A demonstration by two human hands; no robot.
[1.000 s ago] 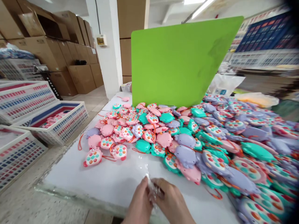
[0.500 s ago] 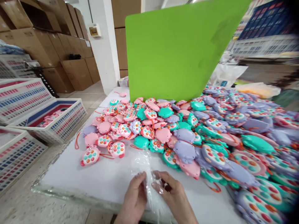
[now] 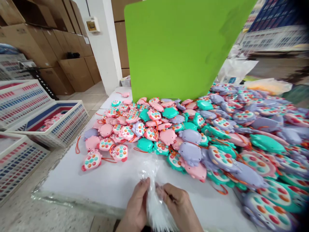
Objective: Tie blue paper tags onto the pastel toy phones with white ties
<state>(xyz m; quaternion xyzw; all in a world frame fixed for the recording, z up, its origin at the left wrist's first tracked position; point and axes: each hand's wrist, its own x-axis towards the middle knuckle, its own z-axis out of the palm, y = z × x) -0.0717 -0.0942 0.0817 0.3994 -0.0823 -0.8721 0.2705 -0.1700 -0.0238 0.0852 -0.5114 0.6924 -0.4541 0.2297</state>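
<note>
Clock centred on hands. 10 o'clock: basket (image 3: 70, 129), pink pieces (image 3: 53, 121) inside. Left hand (image 3: 136, 205): thumb and fingers clamped on clear plastic (image 3: 154, 207), between hands. Right hand (image 3: 180, 203): fingertips pinched on it (partly hidden). 10 through 3 o'clock: toys (image 3: 190, 153) loose, unwrapped; none visible inside plastic.

Crinkled clear plastic (image 3: 152, 200) is running from near to far at the near middle of the scene, its waist bunching into a narrow, pinched neck. The far end is flaring out, glossy and see-through, while the near end is fanning into whitish, streaky folds toward the right.
</note>
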